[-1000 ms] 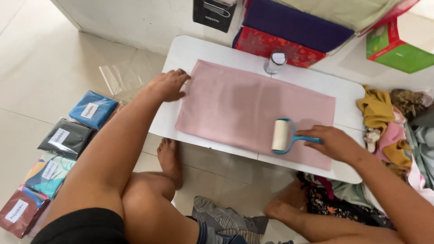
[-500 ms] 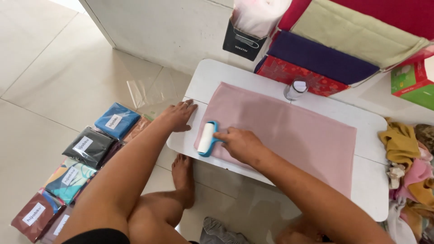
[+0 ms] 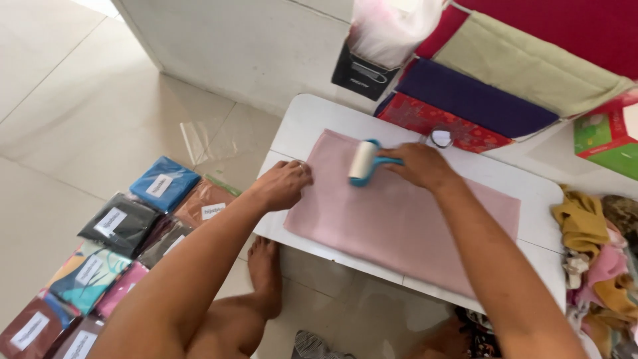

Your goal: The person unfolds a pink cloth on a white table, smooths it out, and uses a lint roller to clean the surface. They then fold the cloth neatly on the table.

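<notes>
A pink cloth (image 3: 405, 219) lies spread flat on a low white table (image 3: 312, 119). My right hand (image 3: 419, 165) grips the blue handle of a lint roller (image 3: 364, 161), whose white drum rests on the cloth near its far left corner. My left hand (image 3: 282, 184) presses on the cloth's left edge, fingers curled, holding it down.
Several folded cloths in clear labelled bags (image 3: 119, 233) lie on the tiled floor at left. Folded purple, red and beige fabrics (image 3: 478, 100) are stacked behind the table. A heap of loose cloths (image 3: 598, 259) sits at right. A green box (image 3: 601, 139) stands far right.
The roller has moved from the cloth's near right corner across to its left edge, then up toward the far left corner. My left hand stayed on the left edge.
</notes>
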